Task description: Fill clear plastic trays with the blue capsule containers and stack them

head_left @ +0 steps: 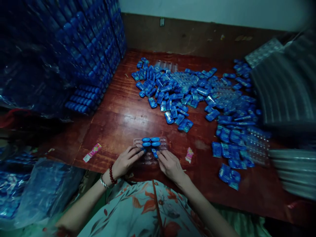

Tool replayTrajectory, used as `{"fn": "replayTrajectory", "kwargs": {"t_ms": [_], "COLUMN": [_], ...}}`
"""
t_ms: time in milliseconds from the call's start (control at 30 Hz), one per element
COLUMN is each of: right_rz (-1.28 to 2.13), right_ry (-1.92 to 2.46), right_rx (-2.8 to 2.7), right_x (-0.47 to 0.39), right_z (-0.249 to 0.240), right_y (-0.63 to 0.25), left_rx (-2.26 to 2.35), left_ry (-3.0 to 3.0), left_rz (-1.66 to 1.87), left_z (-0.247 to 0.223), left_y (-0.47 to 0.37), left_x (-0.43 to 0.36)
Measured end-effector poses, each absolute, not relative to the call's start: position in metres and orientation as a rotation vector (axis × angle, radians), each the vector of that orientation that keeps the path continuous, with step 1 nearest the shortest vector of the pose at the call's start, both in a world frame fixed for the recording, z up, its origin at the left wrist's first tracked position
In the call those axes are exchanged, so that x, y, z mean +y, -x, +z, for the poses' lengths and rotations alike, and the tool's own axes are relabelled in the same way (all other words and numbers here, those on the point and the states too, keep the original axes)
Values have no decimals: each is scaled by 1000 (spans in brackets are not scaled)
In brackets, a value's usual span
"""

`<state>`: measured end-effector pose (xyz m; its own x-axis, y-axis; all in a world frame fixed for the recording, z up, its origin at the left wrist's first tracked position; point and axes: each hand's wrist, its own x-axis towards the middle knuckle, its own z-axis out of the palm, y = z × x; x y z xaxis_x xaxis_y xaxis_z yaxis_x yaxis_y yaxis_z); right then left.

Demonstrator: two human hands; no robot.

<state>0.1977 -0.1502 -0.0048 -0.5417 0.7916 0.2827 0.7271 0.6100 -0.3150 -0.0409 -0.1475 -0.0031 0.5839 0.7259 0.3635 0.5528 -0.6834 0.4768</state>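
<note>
A clear plastic blister tray (163, 144) lies on the table in front of me, with several blue wrapped packets (150, 142) seated in its upper middle in two columns. My left hand (125, 160) is at the tray's left side, its fingertips closed on a small blue packet (144, 149) that they mostly cover. On the other side, my right hand (170, 164) pinches another blue packet (154, 153), tilted over the tray's cavities. The lower part of the tray is partly hidden by my fingers.
A large heap of blue packets (172, 95) with clear trays among them spreads across the back and right. Tall stacks of filled trays (91, 42) stand at left. Stacked empty trays (291, 79) are at right. Pink wrappers (92, 152) lie on the wooden table (118, 125).
</note>
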Motion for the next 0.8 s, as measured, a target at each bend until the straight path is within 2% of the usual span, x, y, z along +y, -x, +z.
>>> {"fn": "replayTrajectory", "kwargs": {"t_ms": [467,800], "right_rz": [182,320], "right_ry": [1187,1510], "right_rx": [-2610,-2728], "right_x": [-142,-124], "right_z": [8,29], "right_y": [-207,-174], "left_rx": [1155,1119], "left_ry": [-2509,-2482], "left_rz": [831,643], "left_z": [-14,-1], "left_y": [19,5], "left_x": [-154,-126]}}
